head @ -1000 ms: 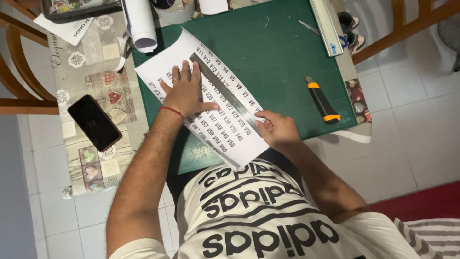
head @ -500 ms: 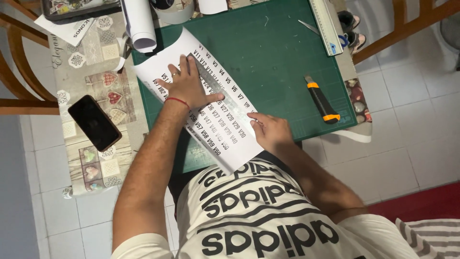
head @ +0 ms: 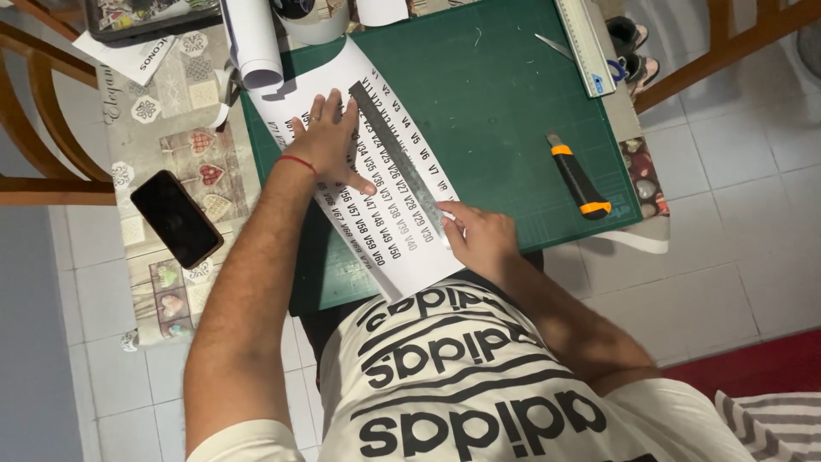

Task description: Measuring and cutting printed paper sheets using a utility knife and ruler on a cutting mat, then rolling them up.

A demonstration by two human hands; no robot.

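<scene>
Steel ruler (head: 398, 162) under both flat hands' fingers (head: 338, 115).

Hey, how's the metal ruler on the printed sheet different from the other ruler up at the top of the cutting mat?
The grey metal ruler lies diagonally across the printed sheet; the pale ruler lies off the paper, along the green cutting mat's far right edge. The metal ruler is plain dark grey and narrow; the pale ruler is whitish-green and wider. The right hand touches the metal ruler's near end, with the left hand beside it; nothing touches the pale ruler. Both are long and straight.
</scene>
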